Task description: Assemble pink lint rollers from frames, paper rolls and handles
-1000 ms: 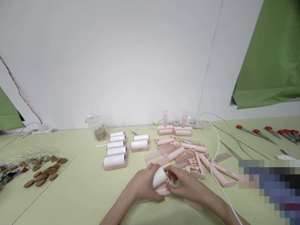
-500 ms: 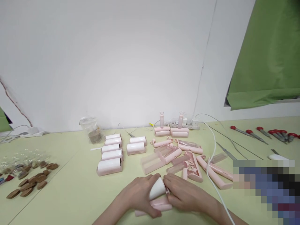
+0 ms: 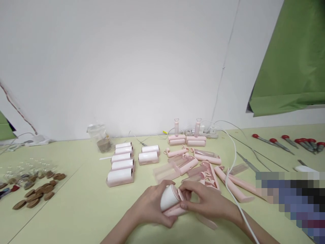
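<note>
My left hand (image 3: 149,205) is wrapped around a white lint roll (image 3: 169,198), thumb below and fingers over the top. A pink plastic lint roller holder (image 3: 177,210) lies along the underside of the roll, in the same grip. At the roll's right end, my right hand (image 3: 203,200) is closed, with thumb and fingers on a small round pink end piece (image 3: 180,194) of the holder. Under the right hand a flat pink piece (image 3: 208,222) shows, partly hidden. Just beyond both hands lies a pile of pink roller parts (image 3: 188,166).
White rolls in pink cases (image 3: 120,175) stand in two columns at left. Two small pink rollers (image 3: 196,140) stand near the power strip (image 3: 214,135). A white cable (image 3: 235,159) crosses over my right forearm. Wooden pieces (image 3: 38,195) lie far left, red-ended tools (image 3: 276,142) at right.
The roll and holder are tilted more, with the roll's right end now facing the camera. My right fingers have shifted at that end, and a flat pink piece now shows below them.
</note>
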Demonstrator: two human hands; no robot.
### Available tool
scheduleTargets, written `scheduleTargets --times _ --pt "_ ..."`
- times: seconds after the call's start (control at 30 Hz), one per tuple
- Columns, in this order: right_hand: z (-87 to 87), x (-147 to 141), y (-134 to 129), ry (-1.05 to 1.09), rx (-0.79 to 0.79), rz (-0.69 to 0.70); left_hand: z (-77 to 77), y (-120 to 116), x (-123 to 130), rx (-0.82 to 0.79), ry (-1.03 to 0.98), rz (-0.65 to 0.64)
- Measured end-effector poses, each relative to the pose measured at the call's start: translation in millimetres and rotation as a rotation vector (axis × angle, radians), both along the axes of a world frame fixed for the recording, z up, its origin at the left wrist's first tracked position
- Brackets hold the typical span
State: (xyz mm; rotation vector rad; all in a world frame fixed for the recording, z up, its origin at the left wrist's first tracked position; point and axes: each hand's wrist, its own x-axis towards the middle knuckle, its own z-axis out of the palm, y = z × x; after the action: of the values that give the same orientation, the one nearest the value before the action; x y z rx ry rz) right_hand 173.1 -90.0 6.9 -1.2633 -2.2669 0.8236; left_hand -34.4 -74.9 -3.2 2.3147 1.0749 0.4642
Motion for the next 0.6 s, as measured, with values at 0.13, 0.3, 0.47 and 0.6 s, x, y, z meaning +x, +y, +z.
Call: scheduleTargets --times 0.13,0.3,0.47,0.6 --pt "-2.1 -6 1 0.167 -0.084 -0.034 -4.9 2 3 -0.009 -0.123 0.010" --pt "-3.3 -16 -2 0.284 -0.046 -0.064 -8.5 4 4 0.017 -0.219 0.007" --pt "-13.3 -22 -4 0.435 -0.080 -0.115 -14.0 1 11 -0.041 -0.371 0.046" --pt "-21.5 -27 0 0.665 -0.137 -0.089 -13.1 -1 9 -0.054 -0.509 -0.020"
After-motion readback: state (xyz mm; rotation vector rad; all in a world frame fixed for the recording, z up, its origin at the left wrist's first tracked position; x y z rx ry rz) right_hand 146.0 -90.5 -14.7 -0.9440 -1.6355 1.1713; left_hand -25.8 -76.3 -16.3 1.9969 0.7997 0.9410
